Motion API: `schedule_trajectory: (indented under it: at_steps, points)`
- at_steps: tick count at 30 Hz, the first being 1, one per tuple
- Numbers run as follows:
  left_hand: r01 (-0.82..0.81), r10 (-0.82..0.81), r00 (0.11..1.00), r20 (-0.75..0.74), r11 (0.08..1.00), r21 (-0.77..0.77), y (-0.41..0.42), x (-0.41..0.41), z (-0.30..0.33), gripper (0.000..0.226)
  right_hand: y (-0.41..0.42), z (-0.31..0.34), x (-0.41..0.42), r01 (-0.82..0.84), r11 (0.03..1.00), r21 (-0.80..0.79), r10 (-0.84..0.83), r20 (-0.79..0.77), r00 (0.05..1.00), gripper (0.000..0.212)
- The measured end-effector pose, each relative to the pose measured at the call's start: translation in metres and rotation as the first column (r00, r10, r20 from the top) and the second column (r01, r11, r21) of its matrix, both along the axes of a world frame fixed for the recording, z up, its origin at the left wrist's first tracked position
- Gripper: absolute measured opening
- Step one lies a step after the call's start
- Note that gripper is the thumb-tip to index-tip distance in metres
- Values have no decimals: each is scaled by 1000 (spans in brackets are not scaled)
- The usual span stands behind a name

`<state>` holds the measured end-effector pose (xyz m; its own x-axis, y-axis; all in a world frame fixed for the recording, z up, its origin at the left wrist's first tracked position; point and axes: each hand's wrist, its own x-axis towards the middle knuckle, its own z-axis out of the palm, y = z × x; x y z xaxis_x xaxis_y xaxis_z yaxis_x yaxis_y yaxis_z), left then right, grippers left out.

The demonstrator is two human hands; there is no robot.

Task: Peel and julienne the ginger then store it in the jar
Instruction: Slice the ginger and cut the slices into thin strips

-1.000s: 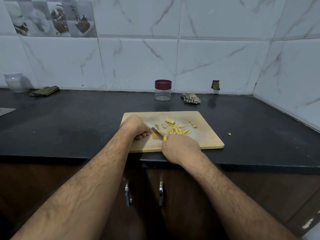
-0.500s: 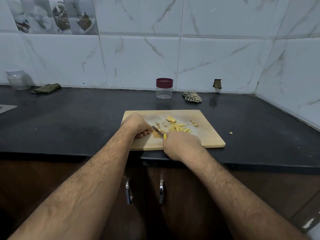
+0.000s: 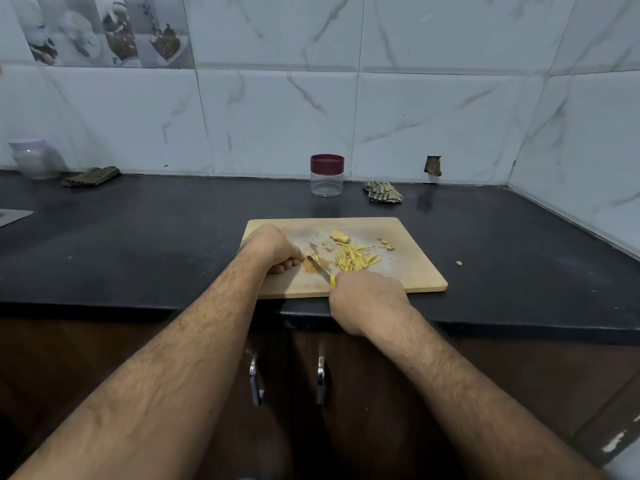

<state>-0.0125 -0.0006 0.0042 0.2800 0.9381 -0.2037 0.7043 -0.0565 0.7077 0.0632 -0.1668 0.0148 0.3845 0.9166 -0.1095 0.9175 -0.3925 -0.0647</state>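
No brand, label or writing can be read anywhere. On the wooden board (image 3: 408, 268) the ginger (image 3: 353, 259) lies as a heap of thin, pale yellow strips near the middle; a thicker uncut chunk (image 3: 338, 236) sits just at 11 o'clock of the heap, and a few small bits (image 3: 386, 244) lie at 2 o'clock of it. The right hand (image 3: 369, 301), at 6 o'clock of the heap, is curled round the yellow handle of a knife (image 3: 318, 268), its blade pointing toward 10 o'clock. The left hand (image 3: 272, 247) rests on the board at 9 o'clock, fingers curled under beside the blade; whether it holds anything I cannot tell. The jar (image 3: 327, 174), clear with a maroon lid, stands on the dark worktop (image 3: 138, 237) at 12 o'clock of the board, well apart from it.
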Motion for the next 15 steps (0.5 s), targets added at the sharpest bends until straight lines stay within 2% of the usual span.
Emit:
schedule_trajectory:
  at_steps: [15]
  points:
    - [12,-10,999,-33,999,43,-4,-2,1,27,-7,5,-9,54,997,47,-53,-10,999,26]
